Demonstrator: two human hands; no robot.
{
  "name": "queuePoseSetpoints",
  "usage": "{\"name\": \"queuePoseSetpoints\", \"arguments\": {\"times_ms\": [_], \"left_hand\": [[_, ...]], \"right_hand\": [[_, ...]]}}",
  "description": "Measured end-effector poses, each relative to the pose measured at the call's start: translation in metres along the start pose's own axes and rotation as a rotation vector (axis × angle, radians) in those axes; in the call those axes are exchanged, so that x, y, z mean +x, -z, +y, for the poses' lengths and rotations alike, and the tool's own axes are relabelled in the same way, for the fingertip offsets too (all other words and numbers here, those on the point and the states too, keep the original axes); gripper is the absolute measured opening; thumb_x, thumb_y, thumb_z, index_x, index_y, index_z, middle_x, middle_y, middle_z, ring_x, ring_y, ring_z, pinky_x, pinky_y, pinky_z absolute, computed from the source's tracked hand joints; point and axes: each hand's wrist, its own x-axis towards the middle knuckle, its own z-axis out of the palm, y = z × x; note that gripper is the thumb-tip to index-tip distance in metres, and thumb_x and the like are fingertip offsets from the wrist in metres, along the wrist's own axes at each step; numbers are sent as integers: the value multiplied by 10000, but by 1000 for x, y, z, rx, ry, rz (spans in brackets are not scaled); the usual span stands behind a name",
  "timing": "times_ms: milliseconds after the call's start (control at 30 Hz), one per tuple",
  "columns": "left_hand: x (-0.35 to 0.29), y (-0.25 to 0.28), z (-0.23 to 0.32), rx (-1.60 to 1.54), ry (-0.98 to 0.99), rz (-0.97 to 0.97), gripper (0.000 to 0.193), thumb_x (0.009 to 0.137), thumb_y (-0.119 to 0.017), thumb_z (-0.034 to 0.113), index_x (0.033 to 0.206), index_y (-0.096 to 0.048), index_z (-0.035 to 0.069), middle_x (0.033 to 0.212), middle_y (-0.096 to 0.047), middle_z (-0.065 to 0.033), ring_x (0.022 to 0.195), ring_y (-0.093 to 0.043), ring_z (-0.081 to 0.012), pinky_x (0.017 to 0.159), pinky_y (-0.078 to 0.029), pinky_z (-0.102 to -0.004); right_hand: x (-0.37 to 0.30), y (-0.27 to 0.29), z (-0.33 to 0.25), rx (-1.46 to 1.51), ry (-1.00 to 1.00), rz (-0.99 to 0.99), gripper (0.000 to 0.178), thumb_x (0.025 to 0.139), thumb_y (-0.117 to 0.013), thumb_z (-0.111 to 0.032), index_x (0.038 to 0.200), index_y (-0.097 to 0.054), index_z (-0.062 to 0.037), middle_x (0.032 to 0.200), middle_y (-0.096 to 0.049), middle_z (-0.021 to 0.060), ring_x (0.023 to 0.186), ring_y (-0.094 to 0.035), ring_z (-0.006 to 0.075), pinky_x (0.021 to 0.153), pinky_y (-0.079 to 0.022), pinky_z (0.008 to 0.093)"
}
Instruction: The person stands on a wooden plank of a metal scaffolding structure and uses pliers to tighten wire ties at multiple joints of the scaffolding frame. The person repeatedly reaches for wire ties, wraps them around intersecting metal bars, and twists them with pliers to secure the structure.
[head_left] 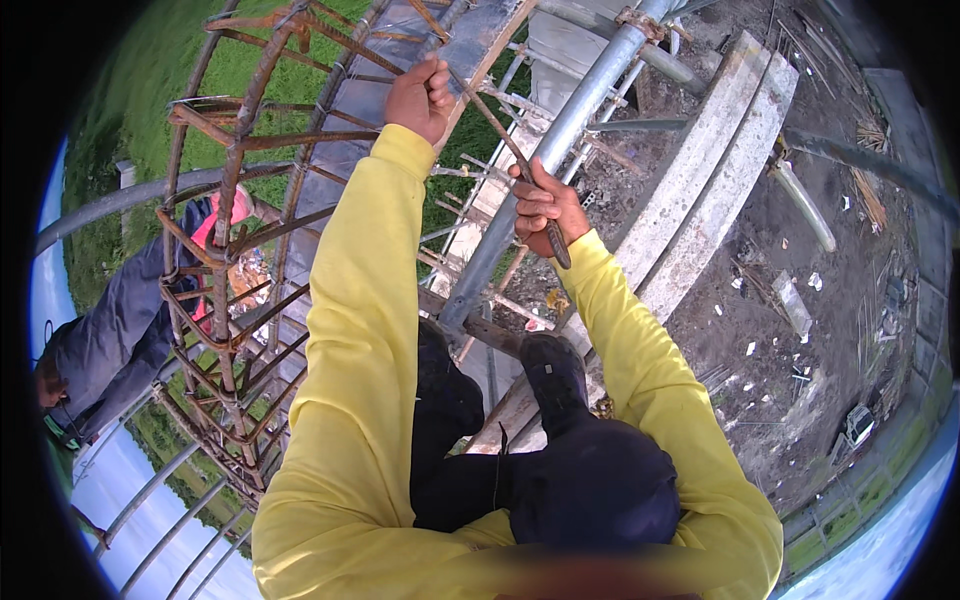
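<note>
My right hand (550, 208) is closed around a long, thin rusty metal rod (500, 130) with a thicker lower end. From there the rod slants up and left, its far end passing beside my left hand (420, 100). That left hand is a fist at the edge of a rusty rebar cage (235, 150), next to a dark formwork panel (365, 110). Whatever lies inside its fingers is hidden. Both arms wear yellow sleeves.
A steel scaffold pipe (575, 130) slopes down between my feet. Two long concrete beams (700, 170) run along the right. Rubble-strewn ground (790, 300) lies far below. Behind the cage at left is another person (120, 315) in dark trousers.
</note>
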Motion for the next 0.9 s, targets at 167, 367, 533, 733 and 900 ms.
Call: {"name": "queuePoseSetpoints", "arguments": {"times_ms": [167,367,533,733,900], "left_hand": [[13,10,-32,682,-121,174,222,929,-705,249,857,-637,50,686,-564,27,568,-480,-65,521,-371,-246],[4,25,-57,575,-135,284,333,897,-751,345,742,-629,77,676,-545,47,569,-503,-91,555,-439,-250],[0,5,-48,124,-30,111,607,890,-756,421,1307,-547,33,1288,-583,-176,1189,-581,-310,1049,-452,-435],[3,3,-40,-208,-3,21,801,957,-625,506,1481,-345,-30,1481,-436,-228,1379,-443,-353,1191,-338,-534],[26,7,-42,-95,2,-27,561,1017,-559,416,1337,-457,-34,1357,-538,-220,1286,-536,-362,1134,-426,-532]], "right_hand": [[9,5,12,180,-163,-89,277,1061,-521,-289,836,-503,-129,590,-414,-114,421,-430,-44,412,-438,160],[4,8,2,175,-177,-57,201,1039,-483,-103,839,-460,-120,587,-409,-113,401,-434,-33,377,-418,162],[-6,8,-25,-102,-159,64,191,1006,-532,-83,832,-477,-142,577,-391,-125,386,-398,-40,363,-392,162],[-10,9,-40,-176,-164,77,104,1024,-502,-84,934,-491,-135,583,-384,-122,374,-370,-34,356,-370,164],[-10,3,-38,-176,-165,77,108,1031,-479,-78,939,-471,-134,591,-388,-114,373,-396,-31,353,-388,164]]}}
